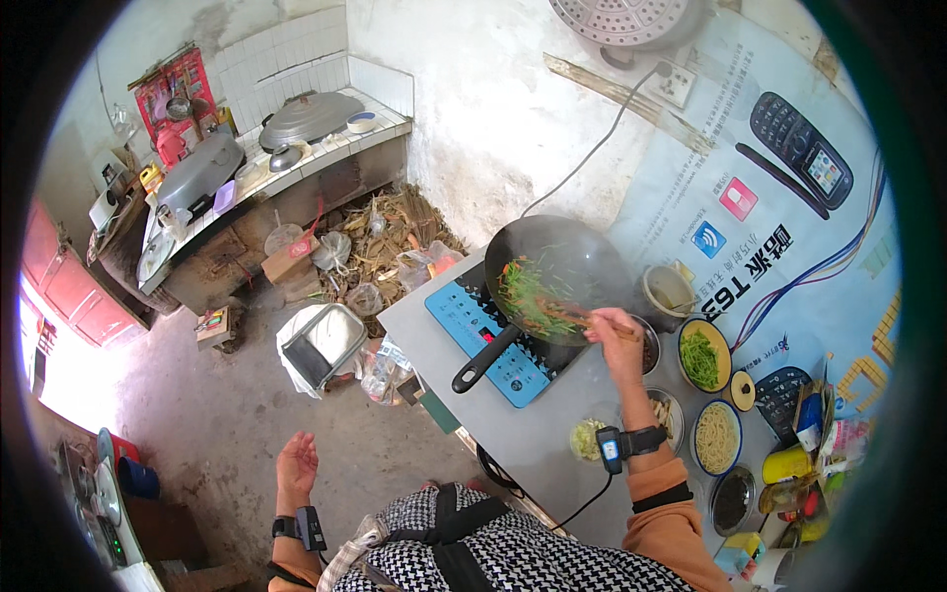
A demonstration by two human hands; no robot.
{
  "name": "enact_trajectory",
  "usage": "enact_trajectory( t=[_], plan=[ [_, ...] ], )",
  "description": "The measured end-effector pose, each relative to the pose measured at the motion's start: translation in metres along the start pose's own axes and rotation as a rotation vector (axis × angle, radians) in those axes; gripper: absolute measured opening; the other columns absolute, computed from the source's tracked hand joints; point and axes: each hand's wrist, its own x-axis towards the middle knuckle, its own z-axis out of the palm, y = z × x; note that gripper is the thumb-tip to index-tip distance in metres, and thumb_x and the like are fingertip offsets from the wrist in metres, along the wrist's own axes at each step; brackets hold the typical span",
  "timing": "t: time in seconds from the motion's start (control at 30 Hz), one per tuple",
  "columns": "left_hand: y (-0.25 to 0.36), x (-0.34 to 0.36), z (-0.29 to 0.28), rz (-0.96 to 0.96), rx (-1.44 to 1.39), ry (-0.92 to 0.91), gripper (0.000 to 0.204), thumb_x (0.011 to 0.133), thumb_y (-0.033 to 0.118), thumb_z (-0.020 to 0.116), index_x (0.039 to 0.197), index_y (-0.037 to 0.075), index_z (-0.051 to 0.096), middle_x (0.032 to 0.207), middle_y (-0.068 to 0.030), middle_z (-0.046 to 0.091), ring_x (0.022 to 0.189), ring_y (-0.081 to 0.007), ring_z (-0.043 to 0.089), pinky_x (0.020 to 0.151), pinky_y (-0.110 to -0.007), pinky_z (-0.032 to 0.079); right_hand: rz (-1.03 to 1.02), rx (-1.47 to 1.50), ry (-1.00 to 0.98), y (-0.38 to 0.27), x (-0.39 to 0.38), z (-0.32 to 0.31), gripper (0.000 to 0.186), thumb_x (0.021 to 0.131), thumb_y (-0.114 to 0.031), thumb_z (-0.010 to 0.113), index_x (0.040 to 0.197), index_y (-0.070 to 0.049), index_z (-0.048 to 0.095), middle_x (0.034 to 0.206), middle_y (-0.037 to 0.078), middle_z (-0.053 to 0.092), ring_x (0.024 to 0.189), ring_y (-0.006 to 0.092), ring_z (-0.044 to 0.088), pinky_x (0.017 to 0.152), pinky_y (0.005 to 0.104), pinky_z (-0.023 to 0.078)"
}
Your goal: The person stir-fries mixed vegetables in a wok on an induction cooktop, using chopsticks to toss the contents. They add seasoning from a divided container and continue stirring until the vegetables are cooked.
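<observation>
A black wok (572, 247) sits on a blue induction cooker (528, 385), holding green shreds with orange bits (528, 291) and some haze. My right hand (617, 340) grips a wooden utensil at the wok's right rim, its far end in the food. My left hand (296, 464) is away from the counter at lower left, fingers loosely curled and apart, holding nothing. The wok's black handle (478, 360) points down-left, untouched. Near my right arm are a yellow bowl of green strips (700, 357), a bowl of noodle-like strands (715, 434) and a bowl of pale chopped pieces (587, 439).
A metal counter (414, 335) carries condiment containers (789, 464) at the right against a papered wall. A tiled stove (385, 128) with lidded pans stands at back left, brush and bags (390, 237) heaped beside it. A metal basin (326, 345) rests below. A red door (74, 281) is at left.
</observation>
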Motion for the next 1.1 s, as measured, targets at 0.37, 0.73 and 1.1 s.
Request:
enact_trajectory(
  t=[0.37,0.73,1.1],
  plan=[
    [0.0,-0.003,-0.008,0.009,0.007,0.021,0.017,0.081,0.015,0.055,0.097,0.008,0.051,0.082,-0.0048,0.062,0.064,-0.0113,0.058,0.054,-0.02,0.048,-0.12,-0.211,0.313,0.017,0.024,-0.039,0.014,0.081,-0.011,0.055,0.086,0.001,0.059,0.071,0.005,0.061,0.06,0.0101,0.057,0.055,0.0219,0.045],
    [-0.006,0.008,-0.002,-0.021,0.005,0.022,0.017,0.081,0.015,0.055,0.096,0.007,0.051,0.083,-0.0052,0.061,0.064,-0.0118,0.057,0.054,-0.02,0.049,0.162,-0.107,-0.15,-0.017,-0.016,-0.02,0.02,0.081,-0.016,0.056,0.088,0.002,0.06,0.072,0.005,0.06,0.065,0.0105,0.058,0.057,0.0212,0.045],
    [-0.006,0.007,-0.005,-0.027,0.047,0.021,0.021,0.081,0.015,0.054,0.1,0.007,0.051,0.085,-0.0044,0.061,0.066,-0.0112,0.056,0.056,-0.02,0.047,0.102,-0.142,0.01,-0.007,-0.008,-0.043,0.016,0.08,-0.014,0.057,0.085,0.001,0.06,0.069,0.005,0.06,0.059,0.0085,0.057,0.056,0.0211,0.046]
  ],
)
